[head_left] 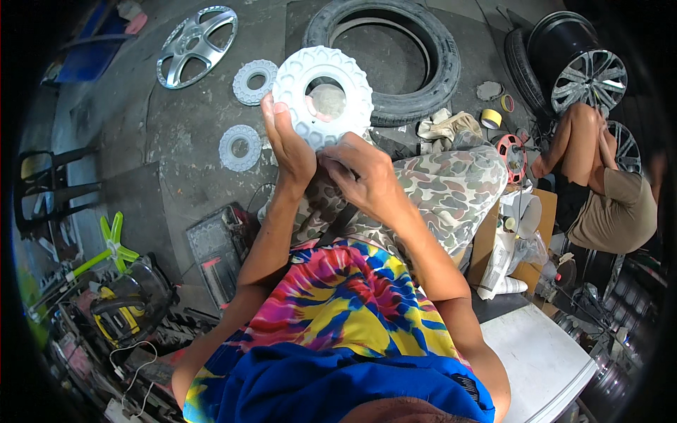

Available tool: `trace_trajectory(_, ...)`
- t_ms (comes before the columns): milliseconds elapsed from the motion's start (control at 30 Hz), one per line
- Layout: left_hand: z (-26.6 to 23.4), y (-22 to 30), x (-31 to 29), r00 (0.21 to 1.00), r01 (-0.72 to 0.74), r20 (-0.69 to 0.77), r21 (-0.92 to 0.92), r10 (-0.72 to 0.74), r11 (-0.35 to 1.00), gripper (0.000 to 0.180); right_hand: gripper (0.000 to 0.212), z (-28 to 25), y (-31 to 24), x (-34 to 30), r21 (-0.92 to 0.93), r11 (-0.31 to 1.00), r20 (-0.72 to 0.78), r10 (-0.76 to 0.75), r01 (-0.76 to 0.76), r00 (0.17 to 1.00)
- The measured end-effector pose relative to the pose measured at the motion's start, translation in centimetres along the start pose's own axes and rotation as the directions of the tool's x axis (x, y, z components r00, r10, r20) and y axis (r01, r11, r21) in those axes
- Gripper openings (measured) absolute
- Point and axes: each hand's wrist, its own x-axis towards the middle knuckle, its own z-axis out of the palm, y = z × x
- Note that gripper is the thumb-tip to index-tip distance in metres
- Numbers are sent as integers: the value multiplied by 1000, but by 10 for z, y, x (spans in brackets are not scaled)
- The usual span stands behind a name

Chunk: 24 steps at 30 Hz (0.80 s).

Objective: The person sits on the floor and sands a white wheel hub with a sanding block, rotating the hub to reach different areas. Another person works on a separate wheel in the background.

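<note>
A whitish ring-shaped disc (357,92) with a scalloped, notched rim and a round hole is raised in front of me, tilted to face up. My left hand (293,151) grips it at the lower left, thumb and fingers around the edge. Through the hole some fingertips show. At the disc's lower edge is my right hand (367,173), its fingers curled in close against the rim. Whatever those fingers pinch is hidden. Two smaller grey notched rings, an upper ring (244,89) and a lower ring (227,149), lie on the floor to the left.
A tire (444,67) lies flat beyond the disc, a silver spoked wheel face (173,53) far left. Yellow tape (491,118) and a cardboard box (484,229) are at right. Another person (613,204) crouches by a spoked wheel (591,81). A dark toolbox (220,243) stands left.
</note>
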Motion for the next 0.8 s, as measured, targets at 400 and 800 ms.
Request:
trace_trajectory(400, 0, 4, -3, 995, -44, 86, 44, 40, 998, 55, 34, -10, -6, -1, -233, 966, 11, -115, 114, 993)
trace_trajectory(800, -7, 19, 1, 985, 127, 125, -38, -121, 991, 52, 23, -25, 26, -12, -204, 977, -81, 53, -69, 995)
